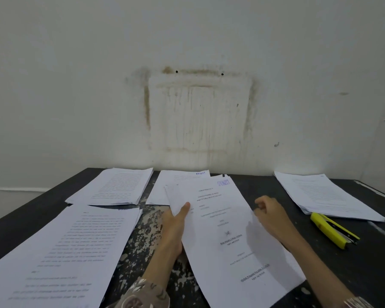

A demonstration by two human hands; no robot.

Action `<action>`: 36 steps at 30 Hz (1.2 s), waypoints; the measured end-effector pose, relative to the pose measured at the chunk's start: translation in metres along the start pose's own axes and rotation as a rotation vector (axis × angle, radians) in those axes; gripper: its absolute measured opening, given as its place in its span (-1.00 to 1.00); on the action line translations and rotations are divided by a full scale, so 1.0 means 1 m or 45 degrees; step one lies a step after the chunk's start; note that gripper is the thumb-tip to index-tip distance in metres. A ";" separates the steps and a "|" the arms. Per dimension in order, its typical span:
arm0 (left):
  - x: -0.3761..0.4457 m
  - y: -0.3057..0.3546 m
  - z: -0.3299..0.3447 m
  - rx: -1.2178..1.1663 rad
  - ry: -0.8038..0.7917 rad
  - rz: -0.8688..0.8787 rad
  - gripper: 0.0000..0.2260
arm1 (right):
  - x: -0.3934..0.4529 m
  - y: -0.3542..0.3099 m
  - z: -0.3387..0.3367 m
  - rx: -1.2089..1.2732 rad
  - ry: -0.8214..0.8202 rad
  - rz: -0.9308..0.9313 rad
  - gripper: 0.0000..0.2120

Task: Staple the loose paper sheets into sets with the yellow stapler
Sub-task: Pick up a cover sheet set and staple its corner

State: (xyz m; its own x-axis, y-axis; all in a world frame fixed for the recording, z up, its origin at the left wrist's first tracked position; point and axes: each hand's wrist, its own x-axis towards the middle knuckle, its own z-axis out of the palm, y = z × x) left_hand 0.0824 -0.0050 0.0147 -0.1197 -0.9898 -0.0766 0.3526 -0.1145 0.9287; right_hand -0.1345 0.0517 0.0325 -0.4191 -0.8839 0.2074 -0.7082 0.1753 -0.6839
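We've got the white printed title sheet (pixel 227 230) lifted off the dark, paint-worn tabletop (pixel 142 241) w/ our left hand (pixel 173 227). The thumb is pressed on top near the sheet's left edge and the palm and other fingers are under it, so it's a pinch grip on the paper. The sheet tilts, far end toward the wall, near end down by our right forearm. We judge it's held this way to bring it over as the top page of a set before squaring up.

Our right hand (pixel 269 215) hovers just beside the sheet's right edge, fingers loosely curled, holding nothing. Can't tell if a fingertip touches the paper. Prob. there to steady or align the edge.

The yellow plastic stapler (pixel 333 230) lies on the table to the right, apart from both hands, its far end touching or just overlapping the near edge of the right-hand white paper stack (pixel 325 194). It sits on our right side, within easy reach of the free hand, untouched.

Other sheets are laid out in separate piles, presumably 1 per page of the set: a far-left white text stack (pixel 113 187), a stamped white sheet at far centre (pixel 180 181) partly under the held page, and a large near-left white text sheet (pixel 65 247). Both forearms come in from the bottom edge; the left has a patterned sleeve (pixel 140 294).

No stapling yet, we judge; still at the collating stage.
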 end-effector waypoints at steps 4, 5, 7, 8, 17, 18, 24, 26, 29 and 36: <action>-0.003 -0.004 0.007 0.096 -0.053 0.028 -0.72 | 0.002 -0.033 0.004 -0.038 0.015 -0.245 -0.76; -0.003 -0.006 0.008 0.120 -0.063 0.027 -0.70 | 0.003 -0.042 0.007 -0.033 -0.013 -0.311 -0.74; -0.005 -0.008 0.012 0.148 -0.092 0.036 -0.69 | 0.006 -0.061 0.011 -0.067 -0.068 -0.443 -0.68; -0.007 -0.009 0.013 0.158 -0.112 0.051 -0.72 | 0.008 -0.070 0.014 -0.116 -0.100 -0.503 -0.66; -0.012 -0.011 0.017 0.233 -0.211 0.098 -0.85 | 0.026 -0.100 0.038 -0.426 -0.261 -0.632 -0.65; -0.012 -0.012 0.017 0.224 -0.211 0.096 -0.87 | 0.027 -0.100 0.039 -0.426 -0.266 -0.626 -0.66; -0.009 -0.011 0.018 0.191 -0.152 0.119 -0.93 | 0.029 -0.102 0.042 -0.349 -0.269 -0.682 -0.68; -0.010 -0.011 0.018 0.161 -0.142 0.139 -0.89 | 0.030 -0.104 0.043 -0.316 -0.257 -0.705 -0.69; -0.010 -0.010 0.018 0.151 -0.122 0.175 -0.84 | 0.032 -0.106 0.044 -0.296 -0.269 -0.739 -0.71; -0.008 -0.012 0.017 0.292 -0.117 0.218 -0.79 | 0.040 -0.107 0.045 -0.302 -0.303 -0.729 -0.73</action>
State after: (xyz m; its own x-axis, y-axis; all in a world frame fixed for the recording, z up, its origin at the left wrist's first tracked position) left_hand 0.0630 0.0056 0.0100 -0.1638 -0.9802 0.1117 0.1571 0.0858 0.9838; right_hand -0.0499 -0.0215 0.0828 0.1786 -0.9326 0.3138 -0.8991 -0.2842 -0.3330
